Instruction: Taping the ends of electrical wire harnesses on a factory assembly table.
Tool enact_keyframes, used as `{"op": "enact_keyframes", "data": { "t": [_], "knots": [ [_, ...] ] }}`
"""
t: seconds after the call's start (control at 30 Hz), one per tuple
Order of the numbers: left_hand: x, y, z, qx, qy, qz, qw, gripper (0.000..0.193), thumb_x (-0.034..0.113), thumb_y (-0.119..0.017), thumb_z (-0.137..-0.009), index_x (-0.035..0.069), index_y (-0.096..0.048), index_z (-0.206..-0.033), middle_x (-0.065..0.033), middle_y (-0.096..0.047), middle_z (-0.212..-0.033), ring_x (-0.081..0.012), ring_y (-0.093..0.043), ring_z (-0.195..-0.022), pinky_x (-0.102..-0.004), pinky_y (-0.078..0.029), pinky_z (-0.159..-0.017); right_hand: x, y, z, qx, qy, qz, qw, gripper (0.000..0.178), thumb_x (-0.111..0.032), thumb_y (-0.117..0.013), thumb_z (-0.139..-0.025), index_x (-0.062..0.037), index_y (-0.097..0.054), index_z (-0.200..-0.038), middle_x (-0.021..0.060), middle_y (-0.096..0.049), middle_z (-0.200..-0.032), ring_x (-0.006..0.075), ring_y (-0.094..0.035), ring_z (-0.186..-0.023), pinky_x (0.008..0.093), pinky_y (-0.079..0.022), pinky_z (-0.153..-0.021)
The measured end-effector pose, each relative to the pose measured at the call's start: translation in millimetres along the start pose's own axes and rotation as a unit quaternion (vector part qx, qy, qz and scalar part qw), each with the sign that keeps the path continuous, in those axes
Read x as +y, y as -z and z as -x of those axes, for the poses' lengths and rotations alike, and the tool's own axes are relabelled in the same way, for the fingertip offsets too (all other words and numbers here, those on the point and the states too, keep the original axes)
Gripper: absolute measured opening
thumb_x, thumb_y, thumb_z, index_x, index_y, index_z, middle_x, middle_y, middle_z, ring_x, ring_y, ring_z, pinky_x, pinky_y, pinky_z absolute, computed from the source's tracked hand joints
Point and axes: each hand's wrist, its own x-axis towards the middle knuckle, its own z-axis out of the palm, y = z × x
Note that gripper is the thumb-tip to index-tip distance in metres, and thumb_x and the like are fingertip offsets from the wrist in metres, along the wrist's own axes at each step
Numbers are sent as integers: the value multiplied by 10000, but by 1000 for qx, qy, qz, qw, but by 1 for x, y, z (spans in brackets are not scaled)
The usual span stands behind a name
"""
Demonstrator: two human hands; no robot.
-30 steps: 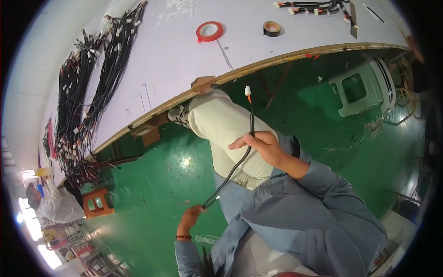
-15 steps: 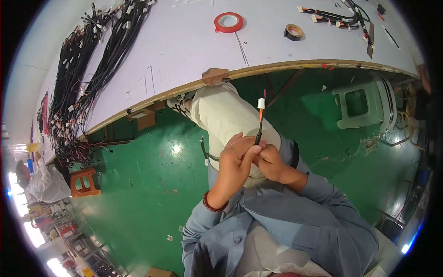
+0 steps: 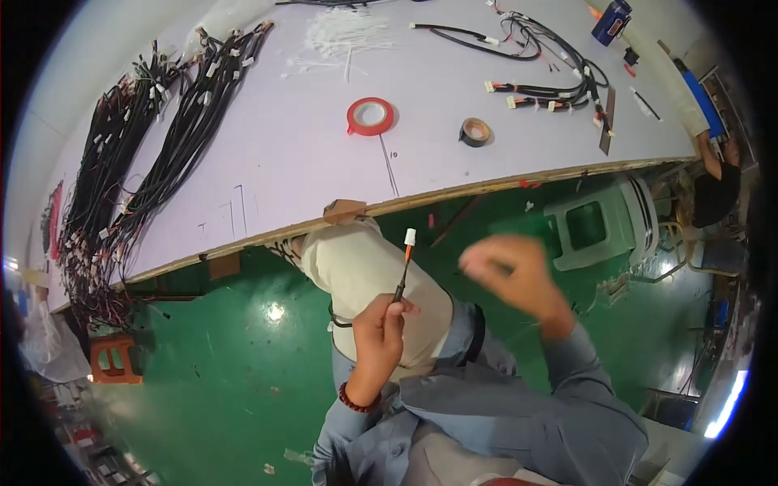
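R hand is just off the black cable, so only my L hand has it now, pinched mid-frame, white connector up. R fingers: too blurred, can't tell. Red tape roll & black tape roll upper centre, table edge btwn (brown flap on it); cable bundles upper left.

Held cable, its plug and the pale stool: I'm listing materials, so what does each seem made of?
Held cable: probably plastic or rubber sleeving, from its dull black skin; orange wire shows near the plug.
Plug: likely hard white plastic, from its boxy shape; finish too small to judge.
Pale stool: probably moulded plastic, smooth, faintly glossy; its rounded cut-out shows no joints.
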Motion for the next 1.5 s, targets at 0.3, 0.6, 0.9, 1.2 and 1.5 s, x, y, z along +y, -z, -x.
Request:
{"op": "enact_keyframes", "data": {
  "t": [0.3, 0.6, 0.9, 1.2, 1.5],
  "knots": [
    [12, -4, -4, 17, -2, 98, 995, 272, 209, -485, -957, -19, -616, -1023, 42, -406, -587, -40, -331, -545, -198, -248, -498, 40, 42, -119, 9, 96, 362, 927, 383, -129, -571, -818, -47, -496, -1184, 122, -501, -1124, 295, -473, -1053, 377, -387, -913],
    [18, -1, -5, 22, 17, 160, 987, 313, 270, -508, -944, -16, -623, -997, 52, -397, -612, -38, -324, -565, -197, -247, -511, 11, 9, -62, 15, 36, -74, 996, 67, -66, -474, -812, -13, -512, -797, 69, -475, -808, 114, -445, -622, 230, -363, -572],
    [22, -6, 12, -23, 22, 163, 986, 345, 310, -516, -934, -14, -601, -851, 35, -439, -643, -41, -338, -588, -202, -261, -536, -3, -86, 19, -96, -322, -470, 816, 161, -172, -473, -908, -31, -532, -856, 2, -506, -729, 69, -461, -586, 211, -338, -503],
    [28, -6, 18, -45, 66, 183, 980, 340, 303, -511, -936, -5, -590, -817, 29, -486, -678, -42, -348, -596, -202, -271, -536, -10, -70, 9, -232, -215, -527, 789, 467, -186, -440, -749, 7, -438, -1175, 50, -481, -1010, 84, -483, -784, 222, -396, -680],
    [29, 1, 16, -93, 95, 160, 978, 324, 272, -512, -937, -8, -595, -797, 18, -528, -706, -39, -367, -597, -204, -296, -539, 2, -55, 8, -240, -105, -433, 862, 417, -159, -502, -695, -37, -457, -1092, 101, -380, -1099, 172, -427, -971, 313, -338, -900]
  ]
}}
